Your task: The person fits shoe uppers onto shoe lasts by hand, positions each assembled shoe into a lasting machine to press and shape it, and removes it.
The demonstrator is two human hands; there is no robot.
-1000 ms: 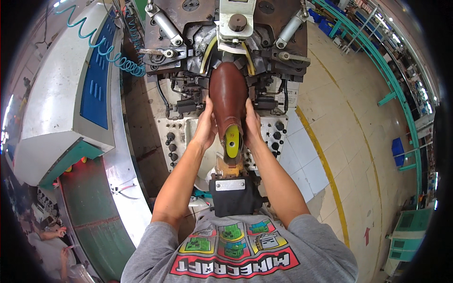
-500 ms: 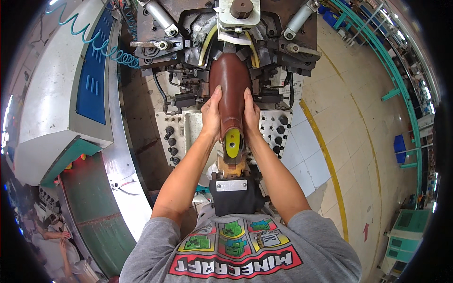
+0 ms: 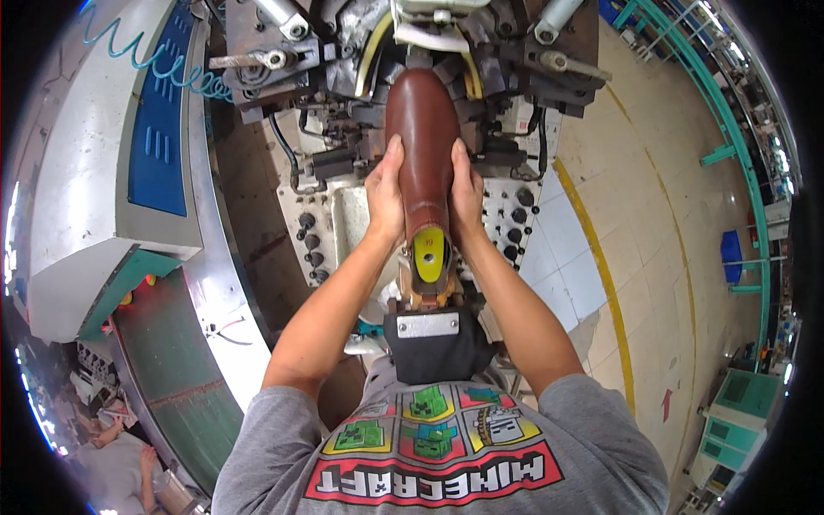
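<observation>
A brown leather shoe upper [image 3: 421, 129] is stretched over a last, its toe pointing away from me into a lasting machine. In the heel opening, the last's yellow-green top [image 3: 430, 257] with a round hole shows. My left hand [image 3: 386, 193] is closed on the upper's left side, thumb laid along the leather. My right hand [image 3: 466, 193] grips the opposite side in the same way; the fingers of both are mostly hidden underneath. Just beyond the toe is the machine's pale pad [image 3: 433, 36], flanked by curved yellowish strips [image 3: 374, 58]. A black-covered support [image 3: 438, 348] stands below the heel.
Control panels with black knobs flank the shoe, left [image 3: 311, 245] and right [image 3: 513, 225]. A grey-blue machine [image 3: 120, 172] and green conveyor belt [image 3: 184, 378] run along the left, where another person [image 3: 116, 468] sits. At right, a yellow line [image 3: 601, 283] marks the floor.
The whole view has shifted a little, with the machine sitting higher in it. Both hands keep their grip on the shoe upper, and its toe stays at the machine's pad.
</observation>
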